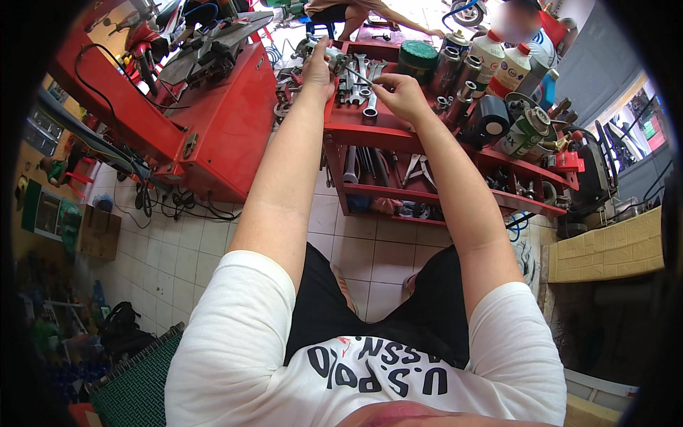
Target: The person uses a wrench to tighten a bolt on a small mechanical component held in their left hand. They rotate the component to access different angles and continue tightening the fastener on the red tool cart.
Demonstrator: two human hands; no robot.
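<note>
My left hand (319, 71) is closed round a silvery metal part (334, 57) above the near left corner of a red tool cart (377, 134). Its exact kind is too small to tell. Fingers of my right hand (403, 97) pinch a thin dark metal rod (357, 75), which slants toward the part. Whether the rod's far tip touches the part, I cannot tell. Beneath the rod, several combination wrenches (371, 107) lie side by side on the cart's top.
Right of the wrenches stand a green-lidded tub (417, 55), spray cans (447, 67) and white bottles with red caps (514, 65). More tools fill the cart's lower shelf. A red machine (220, 117) stands at left. Two people (348, 16) are beyond the cart.
</note>
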